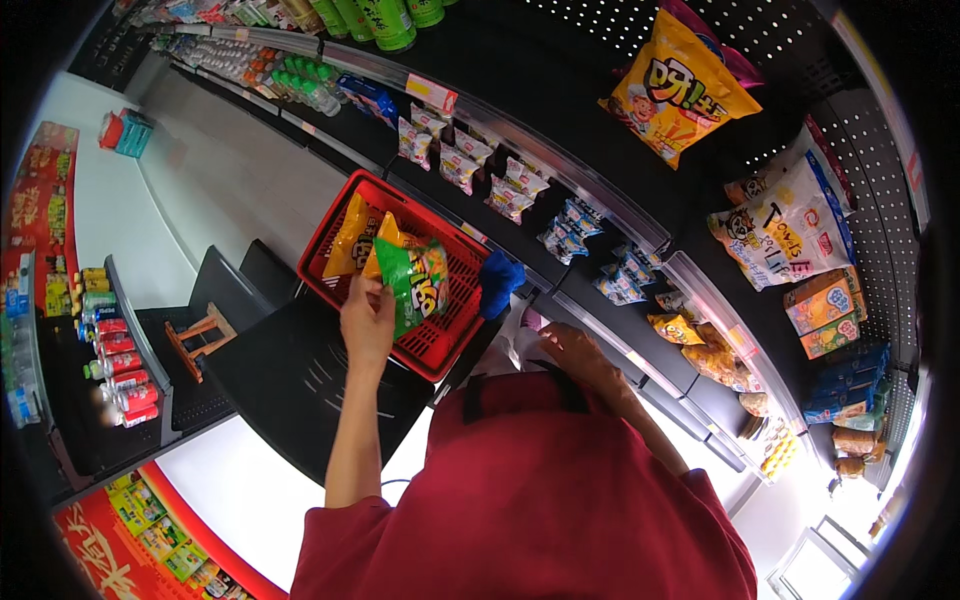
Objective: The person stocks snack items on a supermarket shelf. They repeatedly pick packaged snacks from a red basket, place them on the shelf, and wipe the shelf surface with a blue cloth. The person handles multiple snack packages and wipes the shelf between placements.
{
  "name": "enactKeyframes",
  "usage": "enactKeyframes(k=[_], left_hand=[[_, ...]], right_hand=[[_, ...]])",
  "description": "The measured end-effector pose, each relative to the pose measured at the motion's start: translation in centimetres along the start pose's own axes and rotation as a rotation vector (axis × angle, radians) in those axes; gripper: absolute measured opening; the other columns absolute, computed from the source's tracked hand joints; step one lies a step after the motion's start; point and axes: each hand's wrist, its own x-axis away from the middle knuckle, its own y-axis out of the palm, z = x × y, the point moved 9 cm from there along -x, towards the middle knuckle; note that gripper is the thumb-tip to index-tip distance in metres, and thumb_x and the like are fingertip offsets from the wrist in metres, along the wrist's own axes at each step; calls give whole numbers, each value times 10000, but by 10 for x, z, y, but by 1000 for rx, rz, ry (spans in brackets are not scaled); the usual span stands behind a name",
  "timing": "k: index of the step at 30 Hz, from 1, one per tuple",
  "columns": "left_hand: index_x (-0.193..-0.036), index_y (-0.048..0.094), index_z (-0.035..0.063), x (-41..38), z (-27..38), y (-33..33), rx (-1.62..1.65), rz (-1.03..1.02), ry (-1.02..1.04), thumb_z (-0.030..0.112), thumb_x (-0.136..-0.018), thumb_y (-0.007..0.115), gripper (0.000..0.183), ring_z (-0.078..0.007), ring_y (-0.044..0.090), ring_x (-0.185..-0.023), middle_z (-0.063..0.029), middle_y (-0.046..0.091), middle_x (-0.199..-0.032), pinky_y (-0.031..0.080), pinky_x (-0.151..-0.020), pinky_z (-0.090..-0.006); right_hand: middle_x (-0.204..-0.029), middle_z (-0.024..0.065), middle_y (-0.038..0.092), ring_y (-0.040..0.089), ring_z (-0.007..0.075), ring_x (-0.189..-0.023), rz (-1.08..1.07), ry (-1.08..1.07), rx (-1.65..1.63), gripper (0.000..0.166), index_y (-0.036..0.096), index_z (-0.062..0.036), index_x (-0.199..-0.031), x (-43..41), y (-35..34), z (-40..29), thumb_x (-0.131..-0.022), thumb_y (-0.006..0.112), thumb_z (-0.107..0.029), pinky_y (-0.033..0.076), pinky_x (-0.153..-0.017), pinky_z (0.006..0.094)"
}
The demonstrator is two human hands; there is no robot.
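My left hand (367, 319) pinches the edge of a green snack bag (412, 285), which is over a red plastic shopping basket (469, 247). Inside the basket, beside the green bag, lie yellow snack bags (351, 236). The basket rests at a black surface (277, 375) close to the shelf edge. A crumpled blue cloth-like item (500, 283) is at the basket's right rim. My right hand (574, 349) is near my waist by the lower shelf, its fingers curled near a whitish translucent thing (510, 341); whether it grips this is unclear.
A yellow snack bag (679, 86) and a white snack bag (791, 221) stand on the upper black shelf. Small snack packets (457, 165) line the shelf below. Green cans (386, 22) are at the top. A wooden stand (201, 337) and bottled drinks (124, 364) are at the left.
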Motion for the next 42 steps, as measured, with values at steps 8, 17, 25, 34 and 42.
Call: enactKeyframes(k=[8,17,25,34,42], left_hand=[[-906,596,-10,72,-235,81,-86,209,-402,129,-877,691,171,-344,653,-774,-169,650,-807,500,-711,-430],[-917,659,-23,116,-356,156,-159,190,-796,260,-830,728,303,-412,687,-954,-242,711,-979,538,-812,-484],[-1085,648,-6,104,-358,174,-127,-41,-414,285,-906,665,343,-379,694,-985,-260,708,-1032,529,-852,-517],[-1052,615,23,53,-254,162,302,-331,-542,229,-1038,534,221,-162,529,-459,-63,598,-675,424,-386,-295],[-1154,627,62,-87,114,130,470,-290,254,149,-1018,632,162,-95,654,-768,-42,684,-971,530,-606,-233]], right_hand=[[-1045,176,717,699,339,-961,-57,108,64,281,692,-51,-1122,5,6,20,-978,622,-281,548,-845,424],[-1021,164,727,710,316,-948,-88,232,71,278,698,-71,-1129,17,5,36,-950,637,-275,552,-841,410],[-1007,153,734,715,312,-966,-85,237,83,274,699,-95,-1139,19,6,35,-948,641,-283,553,-847,416],[-1050,146,728,707,319,-993,-51,154,110,258,670,-105,-1149,14,16,38,-980,593,-283,553,-868,425],[-882,154,685,722,299,-824,121,-107,343,167,642,-36,-956,15,7,21,-940,579,-189,590,-678,413]])
